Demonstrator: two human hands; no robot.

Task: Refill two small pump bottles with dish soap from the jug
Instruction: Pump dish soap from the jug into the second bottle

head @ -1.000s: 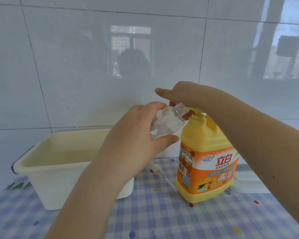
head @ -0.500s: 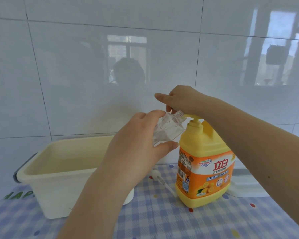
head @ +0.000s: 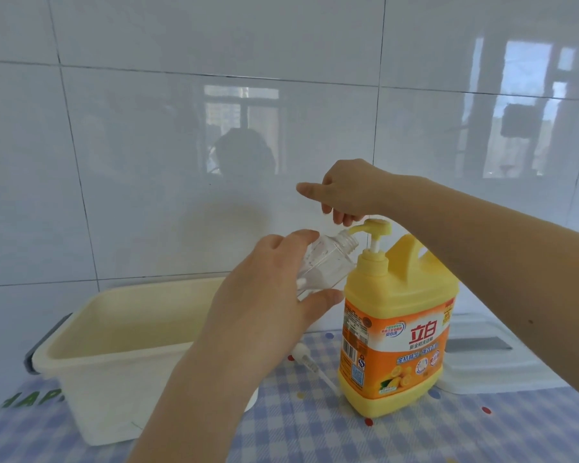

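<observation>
While my left hand [head: 268, 295] grips the tilted bottle [head: 325, 262], mouth at the jug [head: 395, 329] spout, my right hand [head: 345, 192] hovers loosely curled above the pump [head: 376, 227], grasping nothing.

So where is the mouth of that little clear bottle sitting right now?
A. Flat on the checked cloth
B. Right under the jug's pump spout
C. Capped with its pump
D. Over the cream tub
B: the left hand tilts the clear bottle so its open threaded neck meets the spout of the yellow jug's pump, while the right hand hovers just above the pump head.
</observation>
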